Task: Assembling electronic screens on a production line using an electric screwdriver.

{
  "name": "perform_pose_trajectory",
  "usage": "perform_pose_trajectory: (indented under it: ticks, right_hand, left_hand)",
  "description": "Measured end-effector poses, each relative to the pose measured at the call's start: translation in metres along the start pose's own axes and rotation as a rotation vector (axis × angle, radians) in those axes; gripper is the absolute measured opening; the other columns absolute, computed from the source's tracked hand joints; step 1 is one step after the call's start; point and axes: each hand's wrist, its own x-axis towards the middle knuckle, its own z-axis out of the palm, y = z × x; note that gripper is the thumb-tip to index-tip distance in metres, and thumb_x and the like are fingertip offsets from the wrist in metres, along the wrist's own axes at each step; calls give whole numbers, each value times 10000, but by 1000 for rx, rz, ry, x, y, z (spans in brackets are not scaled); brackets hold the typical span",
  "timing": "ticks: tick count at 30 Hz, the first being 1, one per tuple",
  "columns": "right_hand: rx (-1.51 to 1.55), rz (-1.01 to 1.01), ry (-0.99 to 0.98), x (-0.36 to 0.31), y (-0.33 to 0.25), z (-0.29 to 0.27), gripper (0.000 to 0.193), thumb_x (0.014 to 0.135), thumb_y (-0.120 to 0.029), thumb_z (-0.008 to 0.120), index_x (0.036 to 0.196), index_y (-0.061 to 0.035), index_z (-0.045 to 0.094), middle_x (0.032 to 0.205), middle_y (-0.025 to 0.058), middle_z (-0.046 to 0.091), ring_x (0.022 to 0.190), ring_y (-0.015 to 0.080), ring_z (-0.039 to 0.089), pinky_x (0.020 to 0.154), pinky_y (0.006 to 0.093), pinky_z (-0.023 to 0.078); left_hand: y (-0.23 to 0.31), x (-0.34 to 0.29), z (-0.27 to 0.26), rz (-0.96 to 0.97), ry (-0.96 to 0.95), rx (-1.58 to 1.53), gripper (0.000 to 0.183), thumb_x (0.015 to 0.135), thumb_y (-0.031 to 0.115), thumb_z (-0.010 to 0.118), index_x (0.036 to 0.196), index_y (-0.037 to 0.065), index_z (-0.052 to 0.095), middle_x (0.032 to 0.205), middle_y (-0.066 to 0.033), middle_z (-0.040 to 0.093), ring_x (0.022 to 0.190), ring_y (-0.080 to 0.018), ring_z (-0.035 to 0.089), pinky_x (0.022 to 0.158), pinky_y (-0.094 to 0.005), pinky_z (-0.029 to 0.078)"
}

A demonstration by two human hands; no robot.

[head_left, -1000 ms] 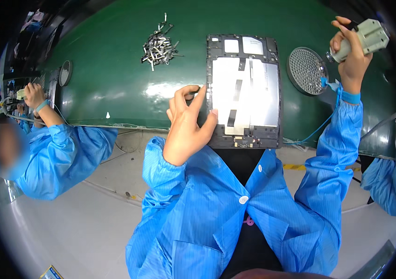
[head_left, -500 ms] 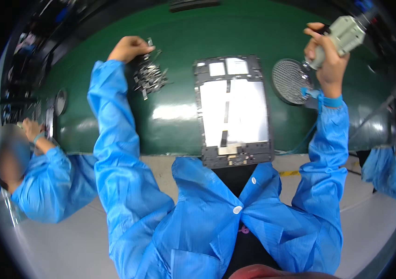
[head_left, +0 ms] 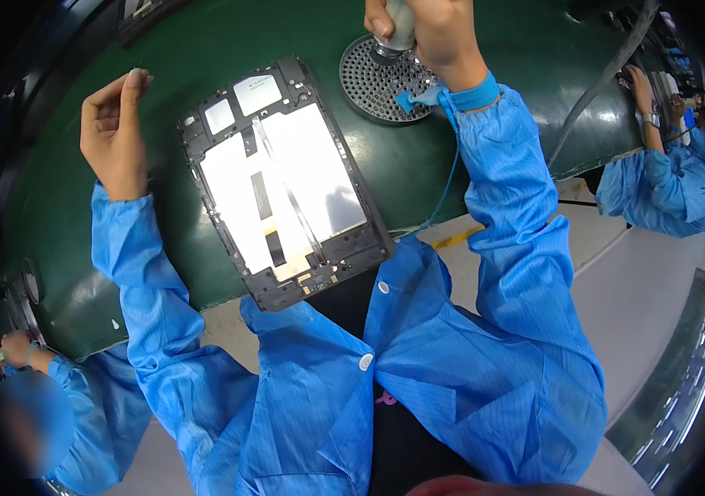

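Note:
My left hand (head_left: 117,136) is raised over the table, left of an opened tablet (head_left: 286,174), thumb and fingertips pinched together. Whatever they hold is too small to make out. The tablet lies back-side up at the table's near edge, with a black frame, bright silver-white inside and dark strips. A long thin line runs down it; strip or reflection, I cannot tell. My right hand (head_left: 445,37) grips a pale electric screwdriver (head_left: 402,25), cut off by the top edge. Its metal nose is over a round perforated screw tray (head_left: 365,78).
A blue wrist strap (head_left: 476,95) circles my right wrist, its cord (head_left: 451,182) trailing to the table edge. A thick grey cable (head_left: 609,83) crosses the right side. Co-workers in blue sit at left (head_left: 92,413) and right (head_left: 658,186). A dark object (head_left: 141,16) lies at the far edge.
The view has turned and shifted. My left hand has left the pile of small metal pieces, which no longer shows. My right hand still holds the screwdriver by the screw tray.

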Motion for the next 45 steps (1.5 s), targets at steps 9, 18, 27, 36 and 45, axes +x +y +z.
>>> perform_pose_trajectory:
  ticks: [9, 18, 27, 36, 45]
  right_hand:
    - [80, -74, -112, -15, -3, 3, 136, 907, -49, 602, 860, 64, 661, 569, 50, 574, 446, 111, 524, 465, 259, 421]
    - [78, -49, -119, -14, -1, 19, 130, 920, -57, 605, 878, 52, 661, 633, 54, 604, 444, 102, 522, 425, 252, 407]
    - [77, 6, -106, -16, 1, 19, 149, 923, -78, 609, 883, 50, 675, 585, 54, 583, 437, 117, 515, 428, 264, 404]
    - [90, -36, -127, -13, 9, 19, 152, 932, -86, 613, 886, 48, 667, 634, 64, 613, 448, 117, 519, 431, 263, 408]
    - [46, -51, -97, -14, 8, 20, 158, 934, -90, 610, 886, 51, 665, 620, 59, 606, 443, 115, 517, 436, 263, 413]
  left_hand:
    - [9, -36, 37, -327, -40, -61, 396, 1059, 278, 624, 1321, -17, 652, 1177, -142, 703, 1057, -206, 711, 972, -302, 527]
    - [18, -35, 43, -326, 51, -154, 343, 1041, 195, 647, 1277, -53, 649, 1157, -179, 715, 1046, -235, 718, 953, -342, 575]
    - [12, -25, 26, -299, 10, -232, 437, 1028, 183, 662, 1346, -99, 561, 1302, -240, 659, 1191, -302, 666, 1060, -378, 530]
    - [10, -26, 24, -326, 22, -150, 408, 1009, 175, 695, 1337, -58, 626, 1287, -161, 671, 1085, -199, 676, 987, -317, 547]
    - [6, -26, 24, -298, 31, -168, 359, 998, 213, 716, 1270, -19, 694, 1202, -120, 714, 1020, -165, 684, 930, -290, 561]
